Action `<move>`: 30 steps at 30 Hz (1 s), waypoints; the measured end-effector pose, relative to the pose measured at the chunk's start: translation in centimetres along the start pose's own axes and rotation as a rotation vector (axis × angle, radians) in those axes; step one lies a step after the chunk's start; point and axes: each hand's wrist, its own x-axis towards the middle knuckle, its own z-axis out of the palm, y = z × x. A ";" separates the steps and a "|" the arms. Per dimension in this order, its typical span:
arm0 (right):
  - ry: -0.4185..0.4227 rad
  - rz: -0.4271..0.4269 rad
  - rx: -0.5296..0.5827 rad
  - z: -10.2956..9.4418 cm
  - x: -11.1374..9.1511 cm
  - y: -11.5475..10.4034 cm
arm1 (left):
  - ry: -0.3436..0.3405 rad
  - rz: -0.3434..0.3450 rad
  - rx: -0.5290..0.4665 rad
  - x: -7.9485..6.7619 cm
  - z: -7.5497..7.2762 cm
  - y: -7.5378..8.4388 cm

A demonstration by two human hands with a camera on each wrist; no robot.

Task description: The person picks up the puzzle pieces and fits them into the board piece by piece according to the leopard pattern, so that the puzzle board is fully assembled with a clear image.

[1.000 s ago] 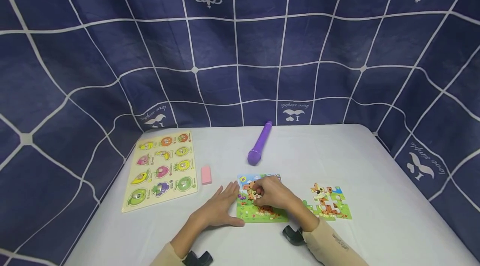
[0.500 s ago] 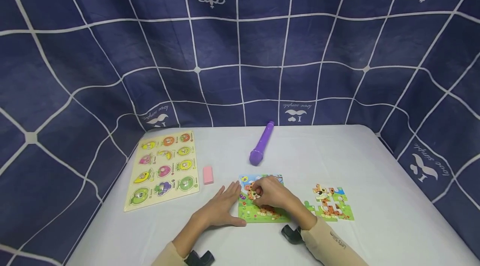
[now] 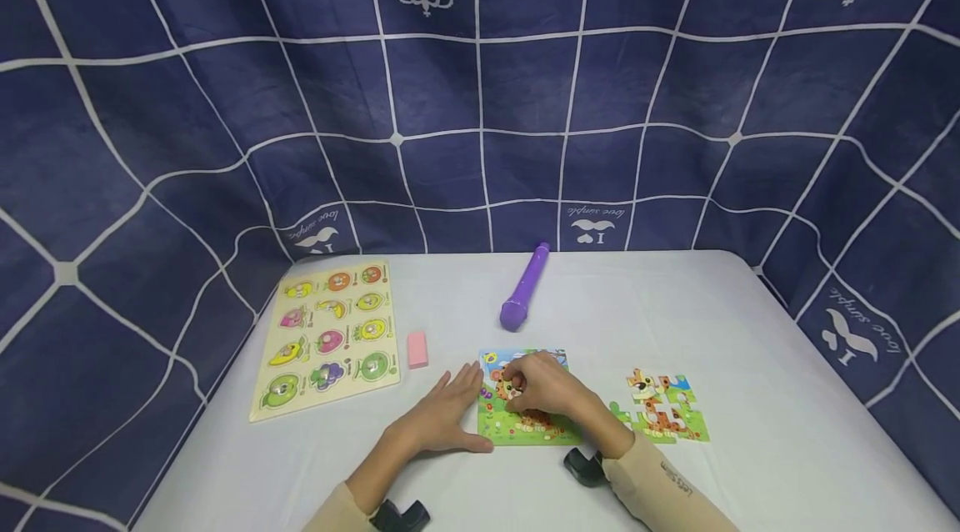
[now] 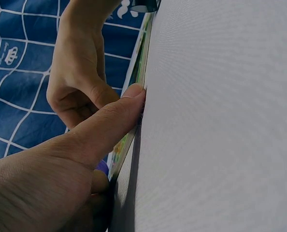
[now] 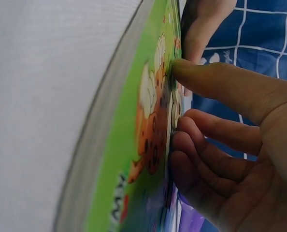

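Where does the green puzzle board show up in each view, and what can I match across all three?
Head: the puzzle board lies low, near the centre, partly covered by the right hand.
Left wrist: nearly edge-on, a thin slanting strip in the upper middle, partly hidden behind the left hand.
Right wrist: a large slanted green face, from top centre down to lower left.
Shared landmark: the right hand, visible in all three.

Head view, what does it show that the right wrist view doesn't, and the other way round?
Only head: the cream board of colourful fruits, the small pink rectangular block and the loose jigsaw pieces with an orange animal.
Only right wrist: the palm side of the right hand and printed lettering on the green rectangular puzzle board.
Both: that hand and board, some of the left hand, the purple microphone-shaped toy, and the white-gridded navy cloth.
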 end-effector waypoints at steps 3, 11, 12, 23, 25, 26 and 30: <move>0.003 0.000 0.000 0.0 0.0 0.0 | -0.002 0.001 0.002 0.0 0.0 0.0; 0.006 -0.004 -0.012 0.1 0.1 0.1 | -0.001 -0.001 0.000 0.1 0.0 0.1; 0.005 -0.004 -0.016 0.1 0.1 0.1 | -0.001 0.000 0.001 0.1 0.0 0.1; 0.003 0.007 -0.043 0.0 0.2 0.0 | -0.002 0.001 -0.005 0.1 -0.1 0.0; 0.002 0.008 -0.041 0.0 0.2 0.0 | -0.002 0.003 -0.011 0.1 -0.1 0.0; 0.002 0.009 -0.040 0.0 0.2 0.0 | -0.003 0.002 -0.013 0.1 -0.1 0.0; 0.005 0.004 -0.041 0.0 0.2 -0.1 | -0.008 0.000 -0.013 0.0 -0.1 -0.1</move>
